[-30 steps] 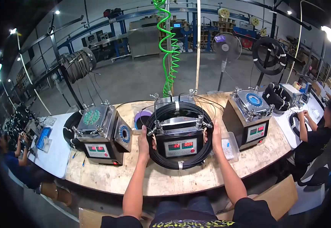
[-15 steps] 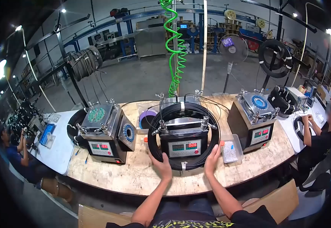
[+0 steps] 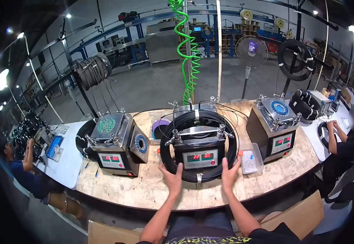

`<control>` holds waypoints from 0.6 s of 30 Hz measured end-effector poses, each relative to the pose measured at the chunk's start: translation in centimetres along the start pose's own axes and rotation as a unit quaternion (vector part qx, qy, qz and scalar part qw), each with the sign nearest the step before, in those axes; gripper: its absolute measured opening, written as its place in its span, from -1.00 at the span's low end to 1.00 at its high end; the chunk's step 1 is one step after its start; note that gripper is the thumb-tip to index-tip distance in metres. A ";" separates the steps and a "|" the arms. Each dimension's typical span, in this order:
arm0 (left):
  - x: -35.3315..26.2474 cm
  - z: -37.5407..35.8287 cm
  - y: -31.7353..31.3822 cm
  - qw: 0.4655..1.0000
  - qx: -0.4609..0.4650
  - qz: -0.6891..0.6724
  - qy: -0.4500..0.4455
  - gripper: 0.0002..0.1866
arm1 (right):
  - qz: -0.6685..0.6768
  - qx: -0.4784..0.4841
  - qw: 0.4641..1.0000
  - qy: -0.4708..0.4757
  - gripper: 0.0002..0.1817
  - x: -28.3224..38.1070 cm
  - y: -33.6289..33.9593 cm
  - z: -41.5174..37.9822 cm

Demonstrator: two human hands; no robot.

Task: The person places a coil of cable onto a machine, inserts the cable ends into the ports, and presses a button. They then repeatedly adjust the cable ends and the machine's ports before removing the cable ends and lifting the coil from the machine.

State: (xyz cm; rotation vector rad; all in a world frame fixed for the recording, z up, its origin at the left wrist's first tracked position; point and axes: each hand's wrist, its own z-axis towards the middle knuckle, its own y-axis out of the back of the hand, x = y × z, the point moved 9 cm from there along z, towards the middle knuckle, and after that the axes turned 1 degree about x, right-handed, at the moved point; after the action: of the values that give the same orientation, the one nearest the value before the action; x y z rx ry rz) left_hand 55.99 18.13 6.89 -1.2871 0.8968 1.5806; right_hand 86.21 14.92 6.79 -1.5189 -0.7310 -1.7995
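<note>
A large black cable coil (image 3: 167,162) with white ties stands around the front of the middle metal machine (image 3: 179,153), whose lit red and green display (image 3: 200,157) shows through the ring. My left hand (image 3: 172,178) is against the coil's lower left, thumb raised beside the display and fingers spread outward. At the lower right of the coil, my right hand (image 3: 229,175) has its thumb up and its fingers apart. Both hands touch or nearly touch the coil; the exact contact is unclear. A thin cable loops over the machine's top clamps.
Similar machines stand at left (image 3: 114,150) and right (image 3: 272,132) on the wooden table (image 3: 144,191). A clear tray (image 3: 250,162) lies beside my right hand. A green coiled hose (image 3: 181,53) hangs behind. One co-worker (image 3: 30,166) is at left, another (image 3: 341,150) at right.
My fingers are spread wider and my right hand sits slightly lower on the coil. The middle display's digits have changed. The left co-worker's hands are higher. The whole view has shifted slightly.
</note>
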 end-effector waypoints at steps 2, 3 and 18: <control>-0.3 2.4 0.8 0.999 0.004 -0.014 -0.033 -0.32 | 0.080 -0.021 0.994 0.064 -0.34 -0.6 0.8 3.4; 0.5 4.6 1.0 0.999 0.002 -0.028 -0.042 -0.37 | 0.044 0.023 0.997 0.057 -0.39 0.3 1.0 5.3; -4.8 11.0 -0.9 0.993 0.061 -0.101 -0.010 -0.45 | 0.054 0.169 0.984 0.017 -0.40 3.3 -3.8 13.2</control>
State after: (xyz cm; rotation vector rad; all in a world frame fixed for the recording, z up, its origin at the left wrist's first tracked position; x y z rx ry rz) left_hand 53.44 27.69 13.81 -1.2329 0.8109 1.3574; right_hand 91.08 27.03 12.24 -1.2745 -0.8692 -1.5272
